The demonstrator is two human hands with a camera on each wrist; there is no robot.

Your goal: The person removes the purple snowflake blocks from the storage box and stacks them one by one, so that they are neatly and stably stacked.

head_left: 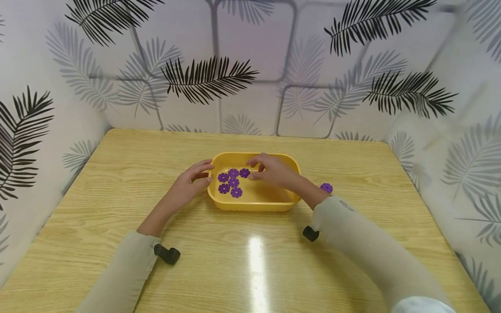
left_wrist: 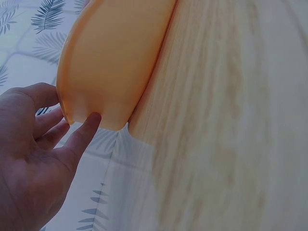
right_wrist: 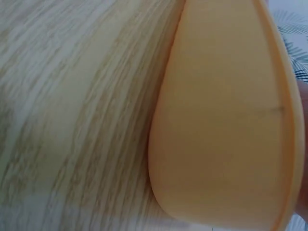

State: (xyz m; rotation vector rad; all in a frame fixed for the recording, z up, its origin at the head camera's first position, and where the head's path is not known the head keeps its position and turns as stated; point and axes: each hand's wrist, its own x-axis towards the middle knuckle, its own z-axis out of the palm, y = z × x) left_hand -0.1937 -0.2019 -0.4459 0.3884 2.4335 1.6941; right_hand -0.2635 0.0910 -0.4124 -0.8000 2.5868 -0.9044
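Observation:
A yellow plastic basin (head_left: 254, 206) with rounded corners sits on the table. Several purple notched discs (head_left: 236, 192) lie toward its left end. At that end my left hand (head_left: 185, 187) holds the rim; in the left wrist view its thumb (left_wrist: 89, 127) lies against the outer wall and the fingers bend at the edge. Over the basin reaches my right hand (head_left: 275, 173), thumb and fingers spread apart, fingertips just right of one purple disc (head_left: 244, 173). In the right wrist view the basin's outer wall (right_wrist: 221, 115) hides nearly all of that hand.
Another purple disc (head_left: 326, 188) lies on the wooden table (head_left: 211, 265), right of the basin and beside the right forearm. Leaf-patterned wall covering (head_left: 250, 108) rises behind the table and at both sides. Each sleeve carries a small black device (head_left: 311, 234) at the wrist.

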